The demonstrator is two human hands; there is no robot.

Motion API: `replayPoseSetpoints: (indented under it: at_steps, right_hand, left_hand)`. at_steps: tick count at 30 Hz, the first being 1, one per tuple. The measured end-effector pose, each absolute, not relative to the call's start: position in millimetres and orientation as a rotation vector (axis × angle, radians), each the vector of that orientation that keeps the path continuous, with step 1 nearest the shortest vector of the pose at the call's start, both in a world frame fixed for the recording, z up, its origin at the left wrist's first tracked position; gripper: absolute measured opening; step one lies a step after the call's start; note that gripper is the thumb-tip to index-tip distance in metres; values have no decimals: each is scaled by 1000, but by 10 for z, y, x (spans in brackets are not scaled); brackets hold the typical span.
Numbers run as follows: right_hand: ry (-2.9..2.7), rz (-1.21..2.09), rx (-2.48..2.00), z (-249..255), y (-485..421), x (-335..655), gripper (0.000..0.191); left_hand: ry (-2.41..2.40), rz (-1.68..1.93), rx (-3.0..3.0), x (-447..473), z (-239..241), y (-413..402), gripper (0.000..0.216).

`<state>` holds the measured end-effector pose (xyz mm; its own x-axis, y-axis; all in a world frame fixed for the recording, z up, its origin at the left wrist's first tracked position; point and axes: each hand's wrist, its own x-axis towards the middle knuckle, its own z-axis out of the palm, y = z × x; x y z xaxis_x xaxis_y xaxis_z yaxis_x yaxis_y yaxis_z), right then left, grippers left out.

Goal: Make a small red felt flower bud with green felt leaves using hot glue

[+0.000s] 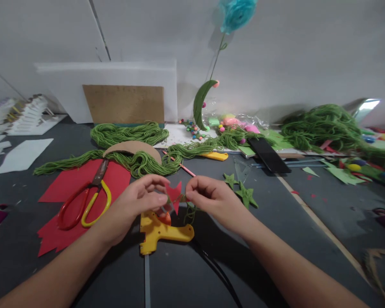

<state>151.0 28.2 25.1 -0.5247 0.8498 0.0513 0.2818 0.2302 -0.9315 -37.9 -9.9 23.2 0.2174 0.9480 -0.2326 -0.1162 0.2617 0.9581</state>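
A red paper star (pixel 175 193) is held up at the centre, its left side between the thumb and fingers of my left hand (pixel 144 197). Green yarn crosses the star, and a loose tail of yarn (pixel 190 214) dangles below. My right hand (pixel 207 194) is closed in a pinch on the yarn at the star's right edge. Beneath both hands lies a yellow glue gun (pixel 167 233), partly covered by my left hand. Two green yarn-covered stars (pixel 246 195) rest just beyond my right hand.
Scissors (pixel 98 184) with red and yellow handles lie on red paper (pixel 57 184) at left. Green yarn skeins (pixel 128 133), a cardboard crescent (pixel 131 147) and a yellow cutter (pixel 216 156) are behind. A green crescent (pixel 199 105) with a blue flower (pixel 239 15) stands upright. A black cable crosses the front.
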Motion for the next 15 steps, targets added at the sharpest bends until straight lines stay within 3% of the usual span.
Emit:
replayPoseSetpoints:
  at_steps: [4,10,15]
  right_hand:
    - [-2103,1225,-1030,244,228,1478,9]
    - [-2301,792,-1044,226,202,1461,8]
    - [-2336,664,-1021,182,211,1456,8]
  left_hand:
    - [1069,723,988,-277,195,-114,14]
    - [1162,811,973,-221,183,-126,17]
    - [1209,816,956,-229,193,-120,17]
